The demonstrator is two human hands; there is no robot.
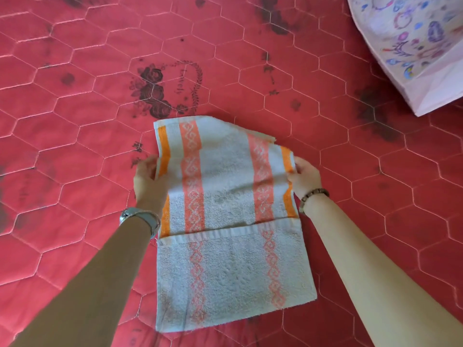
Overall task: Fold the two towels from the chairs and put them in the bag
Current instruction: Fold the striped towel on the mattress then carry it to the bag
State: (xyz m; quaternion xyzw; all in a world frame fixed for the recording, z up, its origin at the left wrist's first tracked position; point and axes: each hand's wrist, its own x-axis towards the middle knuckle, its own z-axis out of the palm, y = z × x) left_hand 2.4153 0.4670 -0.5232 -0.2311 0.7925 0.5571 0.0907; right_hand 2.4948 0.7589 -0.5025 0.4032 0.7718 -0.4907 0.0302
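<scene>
Red quilted bedcover with hexagon stitching and dark rose prints; pale floral bag at far right corner, cut off by frame edge, well apart from the towel. White towel with orange and salmon stripes flat mid-cover, far part lifted and partly doubled over the near part, left hand and right hand each pinching a side edge. Fingertips tucked behind cloth, second towel unseen, watch on left wrist, bead bracelet on right.
</scene>
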